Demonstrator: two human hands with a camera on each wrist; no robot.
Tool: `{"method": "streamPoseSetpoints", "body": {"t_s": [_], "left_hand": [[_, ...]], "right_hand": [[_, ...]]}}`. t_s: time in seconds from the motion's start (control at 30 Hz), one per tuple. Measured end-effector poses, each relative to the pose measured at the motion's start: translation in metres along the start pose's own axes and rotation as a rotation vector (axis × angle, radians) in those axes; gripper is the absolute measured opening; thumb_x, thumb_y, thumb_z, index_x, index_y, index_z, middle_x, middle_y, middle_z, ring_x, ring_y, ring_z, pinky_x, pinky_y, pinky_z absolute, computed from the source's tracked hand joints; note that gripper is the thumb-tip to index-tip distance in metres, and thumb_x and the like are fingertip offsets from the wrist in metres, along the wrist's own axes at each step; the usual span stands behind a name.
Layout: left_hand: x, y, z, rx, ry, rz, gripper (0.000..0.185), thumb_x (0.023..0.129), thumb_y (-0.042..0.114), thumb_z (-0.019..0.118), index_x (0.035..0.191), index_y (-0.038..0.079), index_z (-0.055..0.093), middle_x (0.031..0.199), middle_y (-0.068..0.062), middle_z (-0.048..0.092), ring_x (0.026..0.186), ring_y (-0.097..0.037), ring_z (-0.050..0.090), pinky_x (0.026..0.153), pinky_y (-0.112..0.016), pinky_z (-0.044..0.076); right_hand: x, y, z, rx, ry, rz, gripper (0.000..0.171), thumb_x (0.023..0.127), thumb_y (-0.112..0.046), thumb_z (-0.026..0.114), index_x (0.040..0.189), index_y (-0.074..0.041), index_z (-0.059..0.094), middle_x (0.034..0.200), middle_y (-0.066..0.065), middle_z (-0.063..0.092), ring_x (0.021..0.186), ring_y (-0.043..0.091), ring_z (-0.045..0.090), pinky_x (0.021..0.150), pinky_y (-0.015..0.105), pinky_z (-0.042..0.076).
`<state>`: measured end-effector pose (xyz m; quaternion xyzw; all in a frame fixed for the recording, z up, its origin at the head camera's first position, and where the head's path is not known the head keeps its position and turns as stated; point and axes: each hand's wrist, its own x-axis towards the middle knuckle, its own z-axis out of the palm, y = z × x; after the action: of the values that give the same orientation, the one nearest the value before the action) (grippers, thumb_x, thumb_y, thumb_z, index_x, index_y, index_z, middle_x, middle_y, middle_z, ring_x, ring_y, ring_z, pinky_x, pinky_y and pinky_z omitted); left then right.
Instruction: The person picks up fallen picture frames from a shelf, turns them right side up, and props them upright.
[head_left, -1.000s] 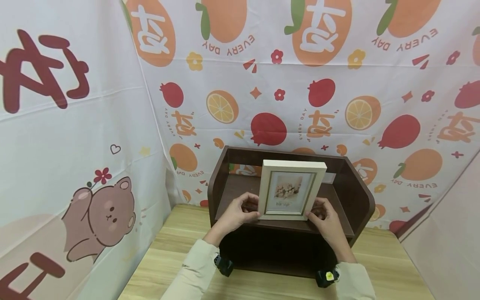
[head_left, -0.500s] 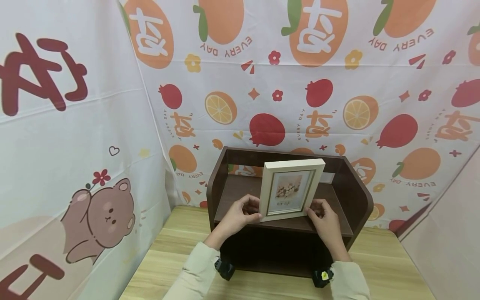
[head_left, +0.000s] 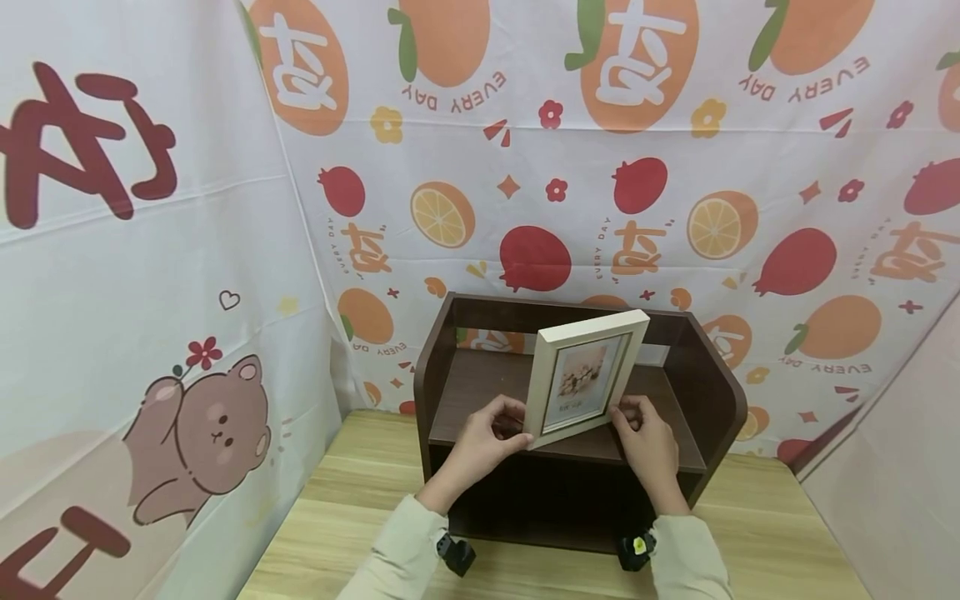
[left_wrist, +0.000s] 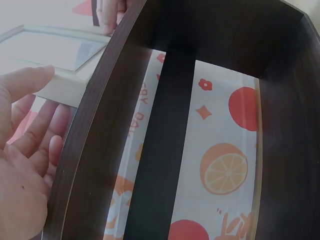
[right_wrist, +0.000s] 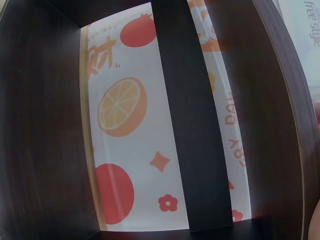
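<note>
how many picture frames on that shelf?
1. A white picture frame stands on the top board of the brown shelf, with the left hand and right hand at its lower corners. The lower compartment is too dark to check.

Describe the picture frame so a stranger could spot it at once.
On the wooden table stands a dark brown shelf unit. On its upper board, between the left hand and right hand, stands a cream-white picture frame, upright and turned at an angle.
</note>
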<state>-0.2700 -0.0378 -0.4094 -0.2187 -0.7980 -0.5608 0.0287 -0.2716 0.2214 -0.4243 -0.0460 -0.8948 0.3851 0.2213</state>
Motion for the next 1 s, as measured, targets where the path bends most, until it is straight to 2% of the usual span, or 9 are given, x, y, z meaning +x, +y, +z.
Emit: {"method": "streamPoseSetpoints", "body": {"t_s": [0.23, 0.5, 0.7, 1.0], "left_hand": [[0.001, 0.002, 0.008, 0.016, 0.021, 0.034, 0.026, 0.085, 0.019, 0.074, 0.108, 0.015, 0.062, 0.103, -0.005, 0.066, 0.091, -0.019, 0.065, 0.074, -0.021, 0.05], [0.003, 0.003, 0.018, 0.021, 0.025, 0.093, 0.026, 0.085, 0.017, 0.075, 0.106, 0.012, 0.061, 0.101, -0.007, 0.066, 0.088, -0.019, 0.065, 0.071, -0.022, 0.05], [0.005, 0.003, 0.023, 0.042, 0.02, 0.076, 0.027, 0.085, 0.018, 0.075, 0.107, 0.014, 0.061, 0.103, -0.006, 0.066, 0.089, -0.019, 0.066, 0.071, -0.021, 0.051], [0.006, 0.004, 0.026, 0.064, 0.014, 0.046, 0.028, 0.085, 0.022, 0.075, 0.108, 0.018, 0.06, 0.102, -0.002, 0.066, 0.088, -0.014, 0.065, 0.07, -0.022, 0.052]], "right_hand": [[0.004, -0.001, 0.002, -0.04, 0.002, 0.023, 0.036, 0.098, -0.043, 0.052, 0.118, -0.015, 0.061, 0.093, 0.003, 0.072, 0.074, 0.015, 0.064, 0.06, 0.029, 0.044], [0.008, -0.004, 0.003, -0.049, 0.007, 0.046, 0.036, 0.099, -0.041, 0.05, 0.12, -0.013, 0.061, 0.088, 0.005, 0.071, 0.056, 0.011, 0.054, 0.053, 0.029, 0.041], [0.012, -0.005, 0.003, -0.07, -0.01, 0.068, 0.038, 0.1, -0.042, 0.048, 0.122, -0.014, 0.061, 0.085, 0.003, 0.071, 0.055, 0.011, 0.053, 0.053, 0.029, 0.04], [0.013, -0.01, 0.007, -0.111, 0.012, 0.101, 0.036, 0.1, -0.04, 0.048, 0.124, -0.016, 0.061, 0.085, 0.002, 0.071, 0.051, 0.015, 0.052, 0.048, 0.029, 0.038]]}}
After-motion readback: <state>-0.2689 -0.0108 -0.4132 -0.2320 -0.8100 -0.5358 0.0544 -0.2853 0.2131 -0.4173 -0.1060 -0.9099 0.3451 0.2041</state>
